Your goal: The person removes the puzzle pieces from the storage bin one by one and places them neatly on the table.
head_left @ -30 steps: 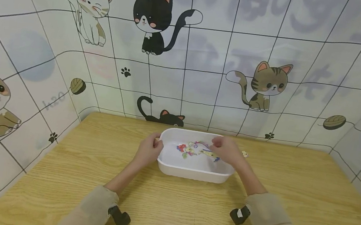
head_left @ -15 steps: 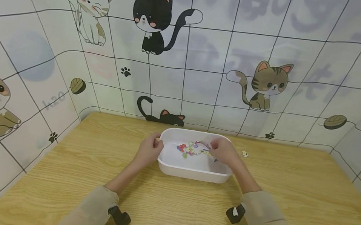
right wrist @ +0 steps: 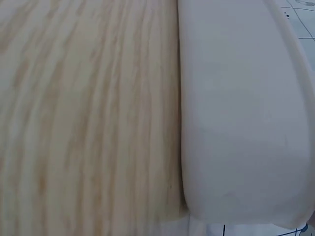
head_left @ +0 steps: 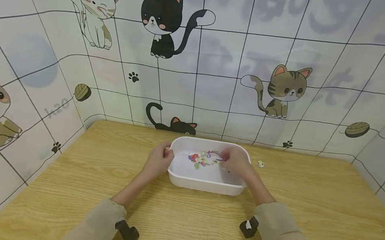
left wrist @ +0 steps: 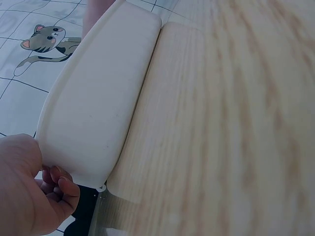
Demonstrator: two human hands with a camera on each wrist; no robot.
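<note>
A white plastic tub stands on the wooden table, with several small, brightly coloured flat cutouts lying inside it. My left hand grips the tub's left rim; in the left wrist view the thumb lies against the rim and the fingers curl beside it. Reaching over the tub's right side, my right hand has its curled fingertips down among the cutouts. Whether they pinch a piece is hidden. The right wrist view shows mostly the tub's outer wall, with hardly any of the hand.
One pale yellow cutout lies on the table to the right of the tub. Behind the table hangs a cat-patterned cloth, which also runs along both sides. Each sleeve carries a small black device.
My right hand has moved a little left and farther into the tub, covering more of the cutouts on that side. The left hand keeps its grip on the rim.
</note>
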